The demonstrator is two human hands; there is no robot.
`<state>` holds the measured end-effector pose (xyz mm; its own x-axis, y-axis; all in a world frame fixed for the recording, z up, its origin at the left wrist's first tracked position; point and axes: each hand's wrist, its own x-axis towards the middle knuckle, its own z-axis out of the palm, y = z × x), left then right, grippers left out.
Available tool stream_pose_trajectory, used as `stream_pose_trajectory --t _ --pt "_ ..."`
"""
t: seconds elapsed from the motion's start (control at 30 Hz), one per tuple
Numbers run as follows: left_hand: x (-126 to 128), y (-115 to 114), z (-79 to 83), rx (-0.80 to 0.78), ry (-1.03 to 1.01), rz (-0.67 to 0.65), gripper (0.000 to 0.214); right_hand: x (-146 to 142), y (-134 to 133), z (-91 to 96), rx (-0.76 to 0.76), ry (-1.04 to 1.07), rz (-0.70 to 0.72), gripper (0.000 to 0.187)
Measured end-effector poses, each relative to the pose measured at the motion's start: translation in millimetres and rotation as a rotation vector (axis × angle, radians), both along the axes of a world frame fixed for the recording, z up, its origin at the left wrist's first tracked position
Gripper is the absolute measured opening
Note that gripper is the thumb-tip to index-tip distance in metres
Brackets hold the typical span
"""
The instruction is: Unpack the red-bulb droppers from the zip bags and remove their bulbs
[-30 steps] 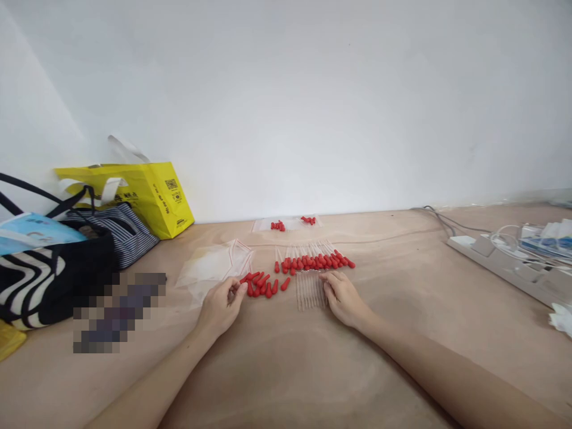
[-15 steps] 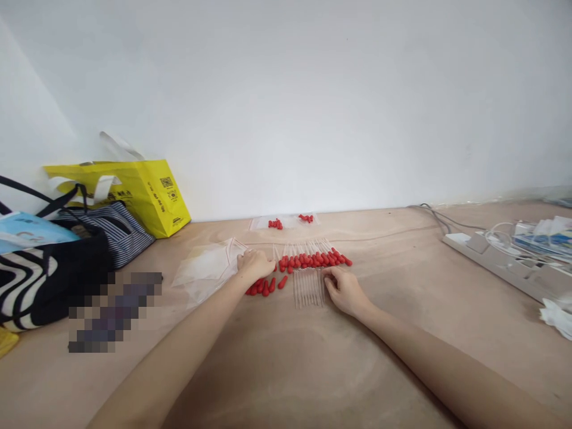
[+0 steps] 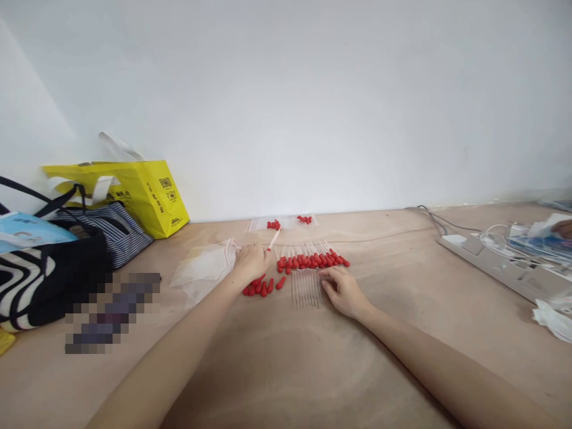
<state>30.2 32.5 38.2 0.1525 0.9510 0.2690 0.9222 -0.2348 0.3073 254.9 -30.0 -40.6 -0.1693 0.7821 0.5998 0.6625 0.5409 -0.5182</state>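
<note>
My left hand (image 3: 250,262) is closed around a glass dropper (image 3: 274,239), which points up and to the right from its fingers. Beneath that hand lie several loose red rubber bulbs (image 3: 263,289). At the right end of a row of bare glass tubes (image 3: 306,290) rests my right hand (image 3: 343,290), its fingers curled in. Whether a tube is between its fingertips is hidden. Just beyond the tubes, droppers with red bulbs (image 3: 313,261) lie side by side, glass ends pointing away.
Clear zip bags (image 3: 203,268) lie to the left, and a bag with red bulbs (image 3: 286,223) near the wall. A yellow bag (image 3: 163,196) and a striped pouch (image 3: 123,229) stand at left. On the right are a power strip (image 3: 496,268) and crumpled tissue (image 3: 552,320).
A dropper now shows in my left hand, tilted up toward the wall; before, its bulb end was barely visible. My right hand has stayed by the glass tubes. The view shifted slightly.
</note>
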Motion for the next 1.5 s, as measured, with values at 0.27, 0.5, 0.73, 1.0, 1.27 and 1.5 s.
stream_pose_trajectory --t 0.27,0.5,0.73,1.0,1.27,1.5 --pt "-3 -78 -40.0 0.281 0.193 -0.467 0.019 5 -29 14.2 0.176 -0.153 0.078 0.041" --pt "-1 -89 -57.1 0.481 0.117 -0.641 0.020 -9 -53 18.6 0.309 -0.358 0.159 0.027" --pt "0 -89 -54.9 0.476 0.107 -0.680 0.018 -28 -43 15.0 0.476 -0.356 0.078 0.015" --pt "0 -83 -58.4 0.597 0.073 -0.746 0.016 -29 -43 14.5 0.471 -0.441 0.075 0.017" --pt "-1 -83 -56.3 0.662 0.154 -0.774 0.020 -28 -40 11.2 0.386 -0.398 0.152 0.017" --pt "-2 -84 -57.8 0.615 0.113 -0.813 0.020 -27 -43 15.1 0.388 -0.332 0.188 0.020"
